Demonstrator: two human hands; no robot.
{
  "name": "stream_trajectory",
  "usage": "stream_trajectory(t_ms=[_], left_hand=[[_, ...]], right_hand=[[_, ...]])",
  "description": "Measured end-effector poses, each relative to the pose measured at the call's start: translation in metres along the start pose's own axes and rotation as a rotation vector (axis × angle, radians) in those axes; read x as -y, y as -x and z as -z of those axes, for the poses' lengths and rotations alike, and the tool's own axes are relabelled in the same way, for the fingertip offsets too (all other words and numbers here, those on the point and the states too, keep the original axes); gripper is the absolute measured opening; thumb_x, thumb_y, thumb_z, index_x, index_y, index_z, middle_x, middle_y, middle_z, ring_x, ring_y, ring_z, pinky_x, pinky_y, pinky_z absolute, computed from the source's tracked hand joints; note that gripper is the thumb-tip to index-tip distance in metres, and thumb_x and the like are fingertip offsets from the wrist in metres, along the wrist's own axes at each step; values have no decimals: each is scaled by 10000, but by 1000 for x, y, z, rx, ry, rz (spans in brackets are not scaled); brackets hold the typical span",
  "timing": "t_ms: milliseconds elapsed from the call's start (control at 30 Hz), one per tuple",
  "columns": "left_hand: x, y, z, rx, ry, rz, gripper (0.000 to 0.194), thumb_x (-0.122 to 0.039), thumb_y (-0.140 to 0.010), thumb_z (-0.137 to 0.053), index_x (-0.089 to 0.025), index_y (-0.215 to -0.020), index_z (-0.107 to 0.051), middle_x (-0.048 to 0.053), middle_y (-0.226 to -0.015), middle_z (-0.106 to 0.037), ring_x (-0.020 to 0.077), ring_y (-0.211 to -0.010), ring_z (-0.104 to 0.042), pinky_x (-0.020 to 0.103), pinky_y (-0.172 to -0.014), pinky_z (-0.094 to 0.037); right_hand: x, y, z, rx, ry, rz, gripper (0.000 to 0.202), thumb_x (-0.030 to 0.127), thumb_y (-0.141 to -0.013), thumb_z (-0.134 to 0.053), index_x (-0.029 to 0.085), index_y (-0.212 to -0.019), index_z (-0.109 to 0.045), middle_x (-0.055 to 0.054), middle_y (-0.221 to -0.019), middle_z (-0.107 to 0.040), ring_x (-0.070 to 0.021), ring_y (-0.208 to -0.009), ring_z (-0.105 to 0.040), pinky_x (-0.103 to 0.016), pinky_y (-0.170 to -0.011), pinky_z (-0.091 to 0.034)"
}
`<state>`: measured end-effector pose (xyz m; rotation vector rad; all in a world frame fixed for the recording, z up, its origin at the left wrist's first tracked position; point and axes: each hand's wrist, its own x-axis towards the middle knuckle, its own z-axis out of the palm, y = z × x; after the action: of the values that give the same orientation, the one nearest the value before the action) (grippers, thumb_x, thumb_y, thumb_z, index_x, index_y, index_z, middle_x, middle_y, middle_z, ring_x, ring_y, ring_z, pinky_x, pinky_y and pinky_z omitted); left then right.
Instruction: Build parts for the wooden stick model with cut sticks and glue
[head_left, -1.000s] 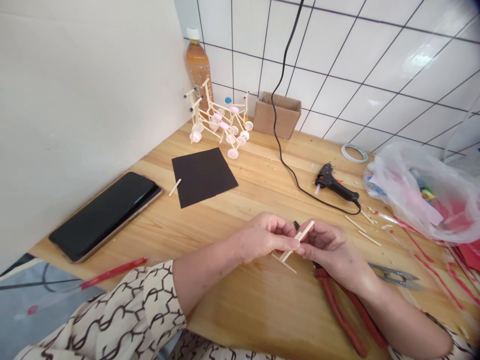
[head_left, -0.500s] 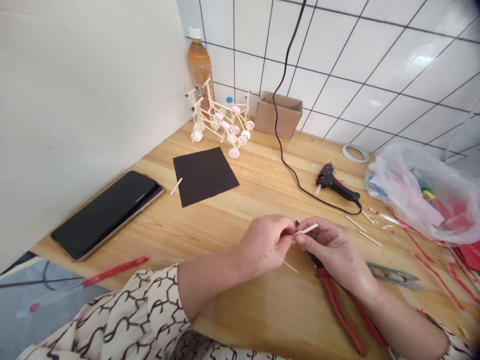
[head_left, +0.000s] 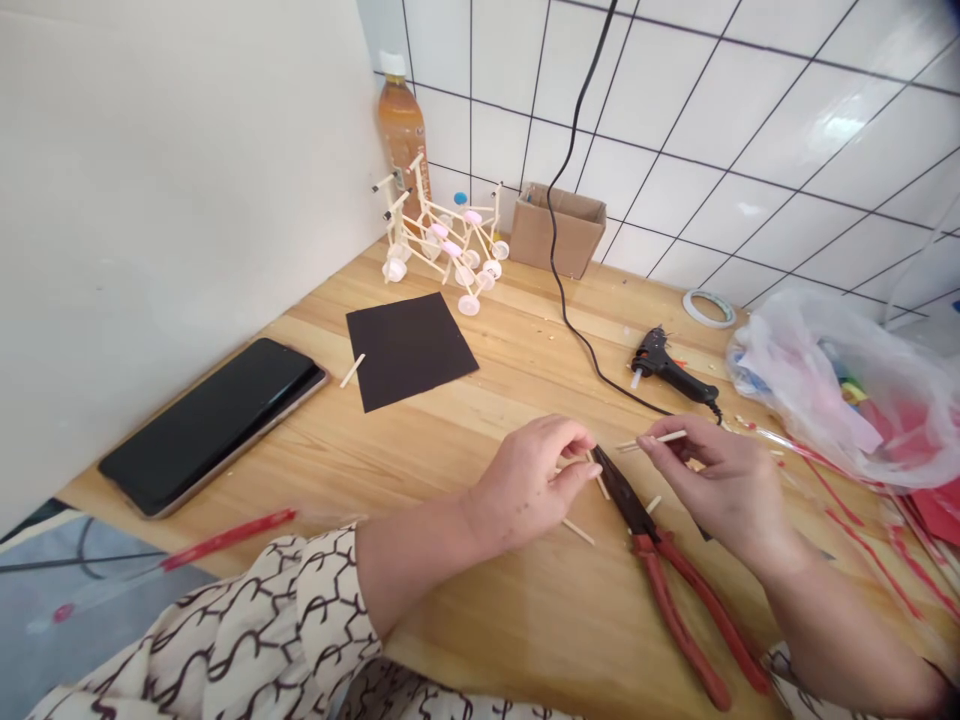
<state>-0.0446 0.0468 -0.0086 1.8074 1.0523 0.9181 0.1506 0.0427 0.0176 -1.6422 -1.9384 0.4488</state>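
My right hand (head_left: 720, 480) is closed, pinching two short, thin wooden sticks (head_left: 667, 438) side by side between thumb and fingertips. To its left, my left hand (head_left: 536, 470) has thumb and index finger apart, with nothing seen held between them. Its fingertips are beside the dark jaws of the red-handled pliers (head_left: 675, 590), which lie on the table between my hands. Small stick pieces lie about, one (head_left: 579, 532) below my left hand. My right hand partly covers the table and whatever lies under it.
A glue gun (head_left: 671, 370) with a black cord lies beyond my right hand, near a tape roll (head_left: 709, 309) and a plastic bag (head_left: 847, 380). Small stick models (head_left: 450, 240), a bottle (head_left: 403, 125) and a cardboard box (head_left: 559, 232) stand behind. Black card (head_left: 412, 350) and a phone (head_left: 214, 425) are left.
My hands have moved apart. The right hand has gone right with the sticks, while the left hand's fingers have parted. The jaws of the pliers now show, and the thread snips are mostly covered.
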Motion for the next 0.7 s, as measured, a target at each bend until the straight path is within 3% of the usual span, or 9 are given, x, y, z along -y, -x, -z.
stream_trajectory(t_ms=[100, 333, 533, 700], left_hand=[[1, 0, 0, 15, 10, 6, 55, -193, -764, -563, -147, -793, -559, 42, -814, -611, 144, -790, -575, 255, -701, -480], [2, 0, -2, 19, 9, 9, 40, -177, -759, -553, -151, -790, -557, 42, -813, -614, 149, -786, -579, 260, -684, -487], [3, 0, -2, 23, 10, 5, 29, -167, -757, -554, -153, -783, -553, 39, -806, -614, 148, -782, -582, 258, -690, -487], [3, 1, -2, 26, 13, 6, 34, -159, -756, -550, -149, -788, -557, 43, -809, -615, 150, -787, -583, 259, -687, -488]], right_hand=[[-10, -5, 0, 11, 111, 25, 151, 310, -803, -533, 208, -700, -577, -6, -546, -597, -140, -469, -528, -258, -471, -393], [-15, -8, -5, -6, 32, 60, 140, 305, -787, -556, 202, -694, -580, -3, -551, -613, -130, -459, -537, -235, -439, -399], [-14, -6, -3, -59, 97, 117, 131, 284, -779, -570, 195, -685, -588, 6, -518, -590, -118, -427, -510, -229, -427, -386], [-17, -6, -8, 1, 75, 103, 149, 295, -794, -544, 195, -689, -577, 6, -508, -570, -122, -431, -501, -234, -432, -386]])
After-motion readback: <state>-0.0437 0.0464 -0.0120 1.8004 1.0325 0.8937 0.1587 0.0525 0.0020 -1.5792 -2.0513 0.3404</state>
